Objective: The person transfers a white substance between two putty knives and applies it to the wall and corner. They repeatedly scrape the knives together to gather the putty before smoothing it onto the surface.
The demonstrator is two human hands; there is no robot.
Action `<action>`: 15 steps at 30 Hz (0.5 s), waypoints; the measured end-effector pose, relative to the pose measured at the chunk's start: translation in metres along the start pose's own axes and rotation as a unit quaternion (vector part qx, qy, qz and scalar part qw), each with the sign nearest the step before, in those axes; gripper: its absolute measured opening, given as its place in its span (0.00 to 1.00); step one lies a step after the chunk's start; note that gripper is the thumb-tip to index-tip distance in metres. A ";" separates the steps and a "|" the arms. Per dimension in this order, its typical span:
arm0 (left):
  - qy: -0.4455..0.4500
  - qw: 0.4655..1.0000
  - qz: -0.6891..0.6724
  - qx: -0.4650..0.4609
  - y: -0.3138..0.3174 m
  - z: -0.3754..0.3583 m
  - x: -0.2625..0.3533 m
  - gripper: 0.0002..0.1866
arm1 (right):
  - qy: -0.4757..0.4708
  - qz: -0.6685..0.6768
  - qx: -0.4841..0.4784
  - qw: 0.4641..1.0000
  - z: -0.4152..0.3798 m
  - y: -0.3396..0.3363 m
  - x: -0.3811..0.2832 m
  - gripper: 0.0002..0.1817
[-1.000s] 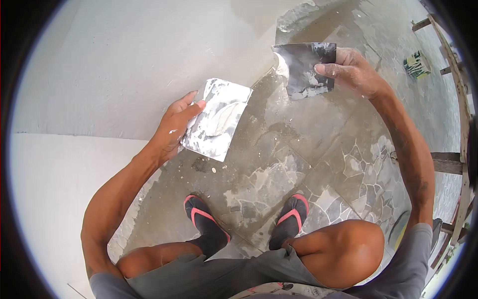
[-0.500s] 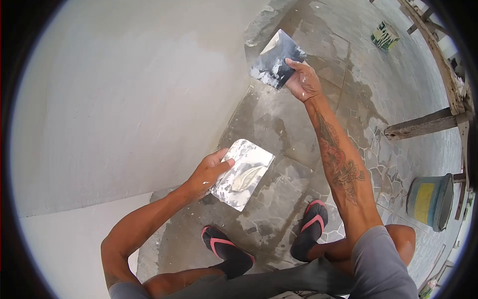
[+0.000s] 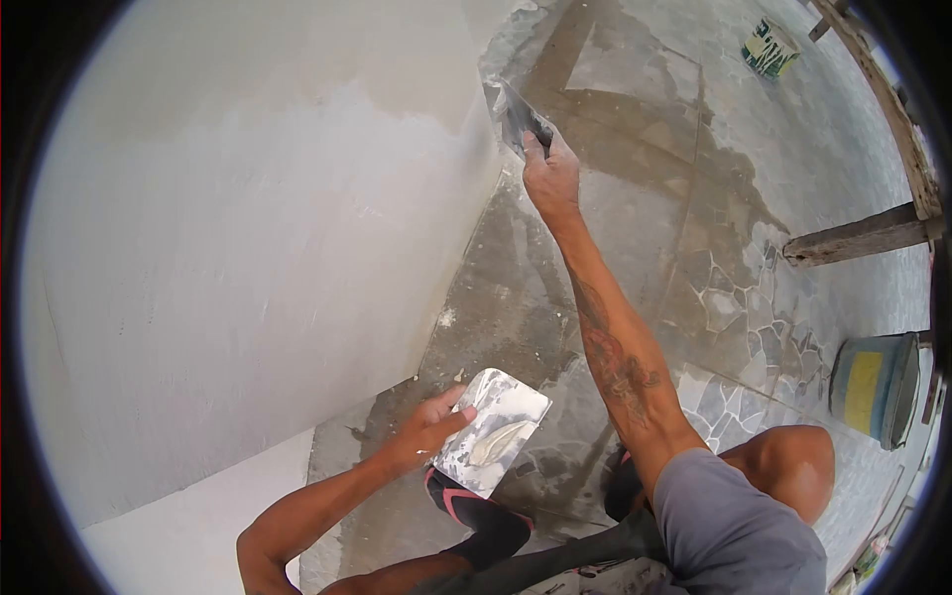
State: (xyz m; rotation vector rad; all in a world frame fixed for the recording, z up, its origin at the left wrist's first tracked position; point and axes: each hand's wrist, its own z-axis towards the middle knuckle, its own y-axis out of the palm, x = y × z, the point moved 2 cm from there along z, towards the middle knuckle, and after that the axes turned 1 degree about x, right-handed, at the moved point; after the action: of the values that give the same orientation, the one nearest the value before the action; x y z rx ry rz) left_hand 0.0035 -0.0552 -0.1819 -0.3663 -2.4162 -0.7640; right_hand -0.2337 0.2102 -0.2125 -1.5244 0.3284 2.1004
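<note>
My right hand (image 3: 551, 178) grips a dark, flat putty knife (image 3: 518, 121) smeared with white filler. Its blade is tilted and sits against the edge of the grey wall (image 3: 258, 228), near the wall's far corner. Lower down, my left hand (image 3: 428, 428) is closed on one side of a flat metal plate (image 3: 496, 426), thumb on top. White filler coats the plate, with a thicker cream-coloured lump (image 3: 501, 443) on it. The plate is held above my left foot.
Wet patches and stone paving cover the floor (image 3: 635, 238). A bucket with a yellow patch (image 3: 863, 387) stands at right, and a smaller paint-marked pail (image 3: 770, 48) farther off. A wooden beam (image 3: 858, 235) juts in from the right. A white wall (image 3: 198, 496) is at lower left.
My right hand has moved left with the putty knife, which is now turned and against the wall edge. My left hand and the plate appear lower in view.
</note>
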 end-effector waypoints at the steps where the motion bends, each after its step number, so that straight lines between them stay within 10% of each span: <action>1: -0.004 1.000 0.006 0.003 -0.001 0.002 -0.002 0.26 | -0.012 0.004 0.007 1.000 0.002 0.003 -0.002 0.16; 15: 0.033 0.999 0.005 -0.032 0.004 0.013 0.006 0.25 | -0.089 -0.017 0.007 0.996 0.005 0.012 -0.012 0.17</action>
State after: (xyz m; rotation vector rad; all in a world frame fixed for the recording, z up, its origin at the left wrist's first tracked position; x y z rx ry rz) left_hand -0.0054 -0.0440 -0.1848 -0.3712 -2.3308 -0.8366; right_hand -0.2413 0.1999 -0.2006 -1.3128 0.2489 2.1831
